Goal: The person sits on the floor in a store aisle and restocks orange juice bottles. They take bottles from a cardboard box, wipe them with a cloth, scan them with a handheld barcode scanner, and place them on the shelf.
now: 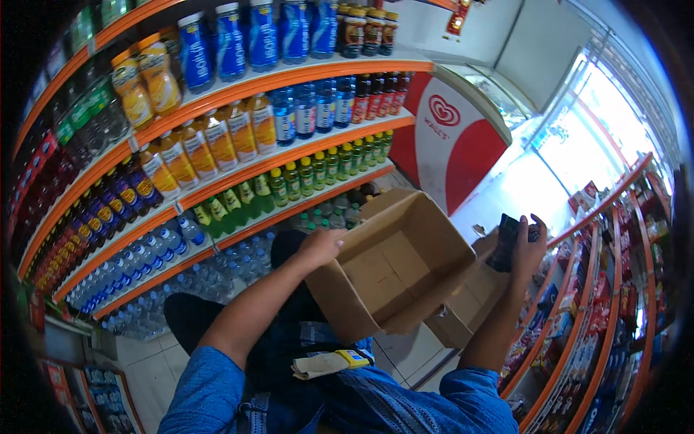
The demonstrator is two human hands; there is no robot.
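My left hand (321, 247) grips the upper left rim of an open cardboard box (387, 271). The box is tilted in front of my body, and its bare inner bottom shows. Out to the right, my right hand (528, 244) holds a dark, glossy object (504, 242), too unclear to name. That hand is apart from the held box. Beneath it, a second open cardboard box (461, 317) is partly hidden by the first box and my right forearm.
Drink shelves with orange edges (303, 140) curve along the left, stocked with several rows of bottles. A red and white Wall's freezer (455, 130) stands beyond. Snack racks (591, 304) line the right. Pale floor tiles (387, 355) lie below.
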